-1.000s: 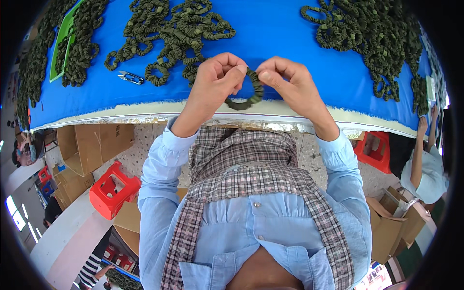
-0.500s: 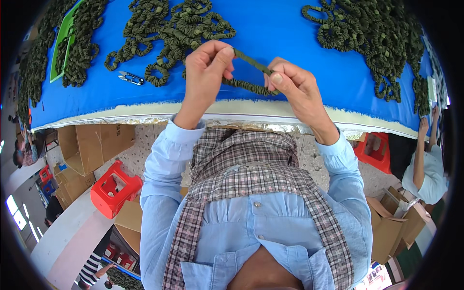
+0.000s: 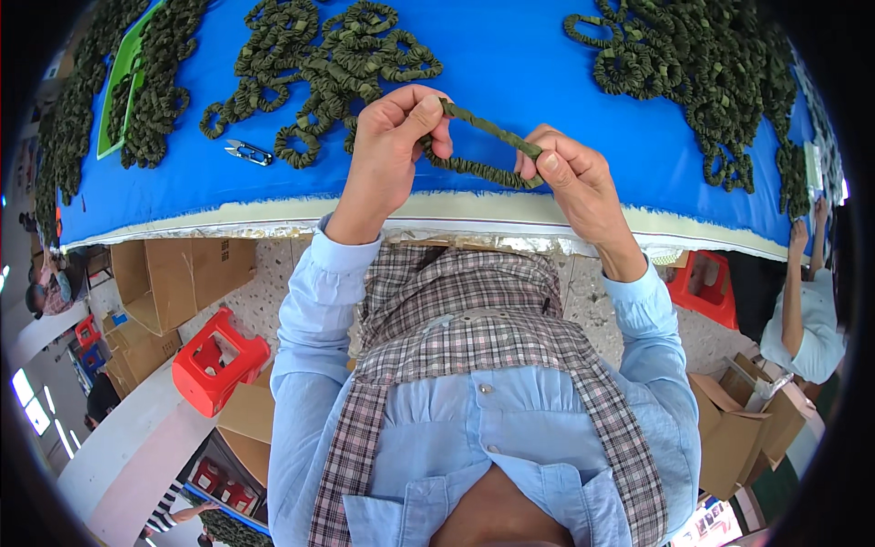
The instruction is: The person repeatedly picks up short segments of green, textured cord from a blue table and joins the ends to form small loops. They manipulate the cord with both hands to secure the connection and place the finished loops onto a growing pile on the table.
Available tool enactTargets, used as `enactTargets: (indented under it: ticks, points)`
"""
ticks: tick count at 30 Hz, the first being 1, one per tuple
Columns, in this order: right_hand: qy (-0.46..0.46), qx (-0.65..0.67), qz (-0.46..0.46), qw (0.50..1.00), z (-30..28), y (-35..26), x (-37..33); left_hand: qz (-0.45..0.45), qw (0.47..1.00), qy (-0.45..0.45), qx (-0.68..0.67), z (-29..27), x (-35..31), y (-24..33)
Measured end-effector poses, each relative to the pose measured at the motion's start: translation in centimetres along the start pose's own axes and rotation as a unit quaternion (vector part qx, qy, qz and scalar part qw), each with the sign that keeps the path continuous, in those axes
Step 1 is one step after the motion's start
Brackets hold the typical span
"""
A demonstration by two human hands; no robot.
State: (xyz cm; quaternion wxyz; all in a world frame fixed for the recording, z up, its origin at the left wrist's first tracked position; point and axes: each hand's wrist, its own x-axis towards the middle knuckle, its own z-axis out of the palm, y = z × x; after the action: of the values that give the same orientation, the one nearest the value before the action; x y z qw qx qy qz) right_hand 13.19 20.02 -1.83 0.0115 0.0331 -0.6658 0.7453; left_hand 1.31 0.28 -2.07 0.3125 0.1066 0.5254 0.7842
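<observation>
A dark green fabric scrunchie [image 3: 483, 168] is stretched between my hands above the blue tabletop [image 3: 510, 55]. Its upper side is pulled nearly smooth, while the lower side stays gathered in ruffles. My left hand [image 3: 387, 150] is closed, pinching one end between thumb and fingers. The opposite end sits in the pinch of my right hand [image 3: 579, 187], also closed. Beyond my left hand lies a loose heap of similar scrunchies [image 3: 342, 59]. Small thread snips [image 3: 248, 152] rest on the cloth left of my left hand.
A large scrunchie pile [image 3: 702, 55] covers the far right; more surround a green tray [image 3: 108, 114] at left. Below the table edge are a red stool [image 3: 219, 360], a second red stool [image 3: 704, 290] and cardboard boxes [image 3: 187, 278]. A co-worker [image 3: 802, 314] stands at right.
My right hand has moved slightly right and down, drawing the scrunchie longer. My left hand keeps its pinch and has barely shifted.
</observation>
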Motion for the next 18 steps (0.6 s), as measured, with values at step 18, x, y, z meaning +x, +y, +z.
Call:
enactTargets:
  ticks: [18]
  points:
    - [0.068, -0.218, -0.016, 0.973, 0.8, -0.9, 2.0, -0.083, 0.993, -0.080, 0.003, 2.2, -0.6, -0.1]
